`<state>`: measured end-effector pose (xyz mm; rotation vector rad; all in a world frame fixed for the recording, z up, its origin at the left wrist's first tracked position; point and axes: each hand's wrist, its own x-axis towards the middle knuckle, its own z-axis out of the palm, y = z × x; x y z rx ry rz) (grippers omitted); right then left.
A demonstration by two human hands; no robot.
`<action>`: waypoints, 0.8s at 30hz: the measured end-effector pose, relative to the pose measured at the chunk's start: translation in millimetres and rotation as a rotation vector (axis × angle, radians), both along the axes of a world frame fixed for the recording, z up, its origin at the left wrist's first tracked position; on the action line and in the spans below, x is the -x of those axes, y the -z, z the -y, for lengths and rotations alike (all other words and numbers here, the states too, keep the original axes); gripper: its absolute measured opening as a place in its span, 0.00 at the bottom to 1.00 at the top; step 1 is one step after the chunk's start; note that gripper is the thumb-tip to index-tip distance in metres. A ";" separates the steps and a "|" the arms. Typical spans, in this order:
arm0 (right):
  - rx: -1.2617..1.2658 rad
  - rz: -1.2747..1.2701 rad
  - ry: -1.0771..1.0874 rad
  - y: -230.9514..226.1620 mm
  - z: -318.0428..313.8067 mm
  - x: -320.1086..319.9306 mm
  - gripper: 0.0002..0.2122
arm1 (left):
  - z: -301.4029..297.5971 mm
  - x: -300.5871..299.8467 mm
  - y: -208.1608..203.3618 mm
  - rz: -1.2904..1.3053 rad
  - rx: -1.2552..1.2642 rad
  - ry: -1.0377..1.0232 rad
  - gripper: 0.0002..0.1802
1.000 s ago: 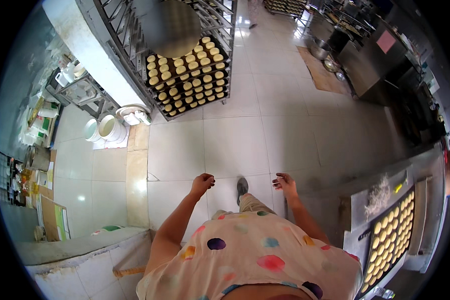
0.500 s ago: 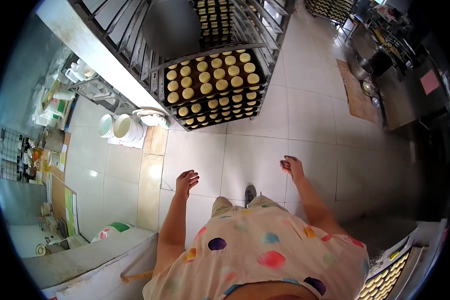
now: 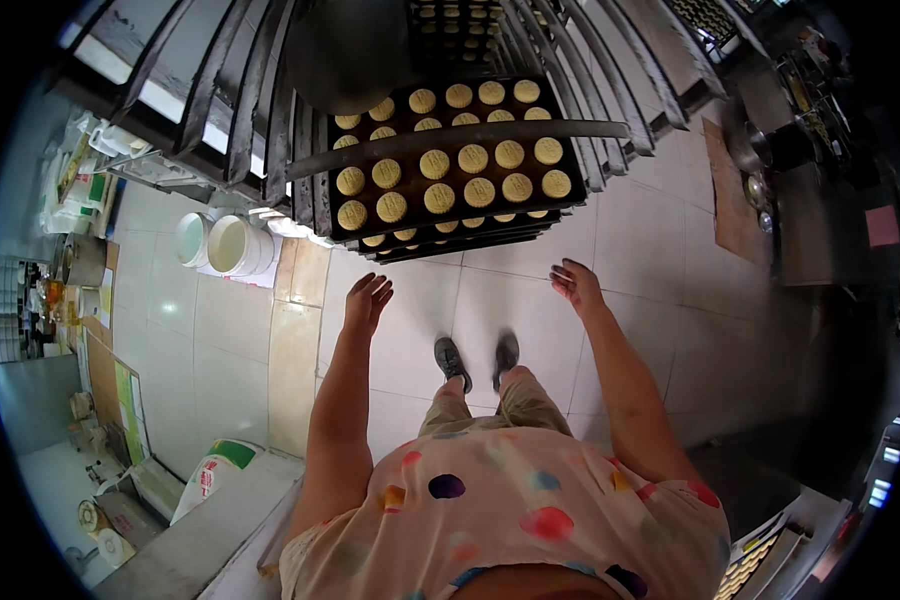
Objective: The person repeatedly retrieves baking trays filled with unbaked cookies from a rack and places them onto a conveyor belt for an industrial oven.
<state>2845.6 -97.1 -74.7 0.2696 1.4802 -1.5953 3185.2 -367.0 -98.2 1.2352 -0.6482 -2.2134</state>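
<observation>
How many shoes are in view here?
2. The left shoe and right shoe appear side by side, slightly apart, between the person's left hand and right hand. Others could be hidden behind the metal rack.

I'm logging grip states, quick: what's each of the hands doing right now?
Left hand: open, holding nothing.
Right hand: open, holding nothing.

Head-height fisheye view, straight downward

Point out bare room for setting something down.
Pale floor is bare between the left hand and right hand, and below the two buckets, left of the tan strip. Crowded: the rack's trays, lined with round pastries.
</observation>
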 end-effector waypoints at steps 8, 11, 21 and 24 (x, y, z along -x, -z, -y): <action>0.202 0.162 0.133 32.1 102.4 68.1 0.07 | 68.8 63.4 44.5 -0.263 -0.069 -0.151 0.11; 0.224 0.219 0.235 48.4 126.1 86.0 0.05 | 75.3 80.2 48.6 -0.238 -0.114 -0.263 0.14; 0.132 0.296 0.207 59.7 47.5 52.3 0.03 | 5.2 34.3 62.3 -0.129 -0.151 -0.389 0.18; 0.206 0.378 0.244 29.7 11.5 42.3 0.10 | -18.9 5.7 33.0 -0.079 -0.268 -0.464 0.22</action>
